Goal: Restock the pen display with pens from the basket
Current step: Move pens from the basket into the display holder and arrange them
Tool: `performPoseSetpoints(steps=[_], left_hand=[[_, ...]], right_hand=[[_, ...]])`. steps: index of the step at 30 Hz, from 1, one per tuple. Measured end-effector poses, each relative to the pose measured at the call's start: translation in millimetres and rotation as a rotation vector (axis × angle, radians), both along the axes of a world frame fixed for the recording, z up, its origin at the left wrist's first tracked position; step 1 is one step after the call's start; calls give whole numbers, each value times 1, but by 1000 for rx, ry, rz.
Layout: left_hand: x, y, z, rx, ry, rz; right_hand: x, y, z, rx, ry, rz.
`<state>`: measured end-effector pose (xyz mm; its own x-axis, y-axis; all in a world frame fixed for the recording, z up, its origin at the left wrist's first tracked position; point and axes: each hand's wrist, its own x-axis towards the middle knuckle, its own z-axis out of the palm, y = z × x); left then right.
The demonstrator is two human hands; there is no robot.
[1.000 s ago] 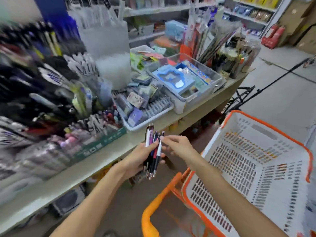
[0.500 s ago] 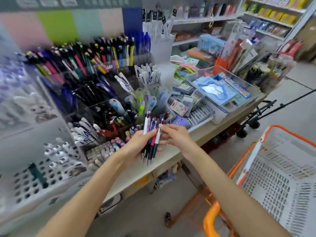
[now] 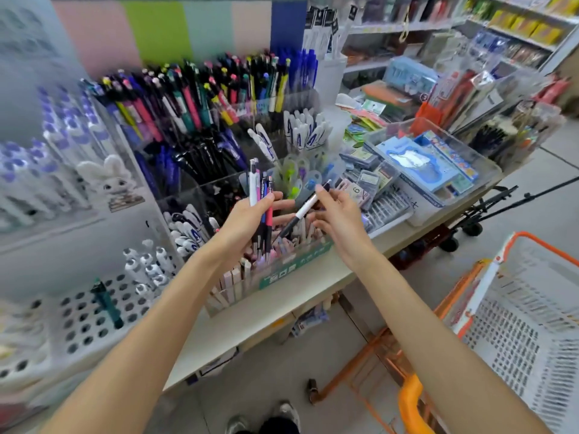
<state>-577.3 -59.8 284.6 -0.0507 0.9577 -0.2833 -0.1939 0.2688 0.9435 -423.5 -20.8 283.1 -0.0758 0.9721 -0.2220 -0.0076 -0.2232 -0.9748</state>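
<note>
My left hand [image 3: 247, 219] grips a bunch of several pens [image 3: 260, 186], white, pink, blue and red, held upright in front of the pen display [image 3: 200, 126]. My right hand [image 3: 336, 214] pinches one black-and-white pen [image 3: 302, 211], tilted, just to the right of the bunch. The display is a tiered clear rack packed with coloured pens on the counter. The white basket with an orange rim [image 3: 529, 296] stands at the lower right, away from both hands.
A clear bin of packaged stationery [image 3: 438, 164] sits on the counter to the right. A white perforated pen stand [image 3: 87, 311] is at the left. A green box of erasers [image 3: 282, 264] lies right under my hands. Shelves line the back.
My right hand has drawn one black-and-white pen out of the bunch and off to the right. The view has swung left and up toward the display; the basket now sits further right.
</note>
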Motion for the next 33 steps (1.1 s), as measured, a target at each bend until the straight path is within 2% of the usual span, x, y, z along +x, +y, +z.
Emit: performPoseSetpoints(steps=[5,8,16,18,25,28,30,33], left_hand=[[-11,10,17,60,-114,76],[-11,19,21,82,-162,119],[-8,26,16,69,-178,189],[-10,26,16,64,-175,188],[-11,27,23,59,-176,169],[-12,29,26,62,-178,170],[-13,31,27,59,-182,170],[-14,32,27,57,-178,170]], right_hand=[[-8,32,31,181,264,-223],[-20,55,52,302,287,-299],[-52,105,86,726,-85,-432],[-55,117,86,787,-173,-405],[-58,152,107,698,-236,-117],[-69,157,119,674,-419,15],[-75,156,119,674,-574,31],[-75,154,113,672,-618,26]])
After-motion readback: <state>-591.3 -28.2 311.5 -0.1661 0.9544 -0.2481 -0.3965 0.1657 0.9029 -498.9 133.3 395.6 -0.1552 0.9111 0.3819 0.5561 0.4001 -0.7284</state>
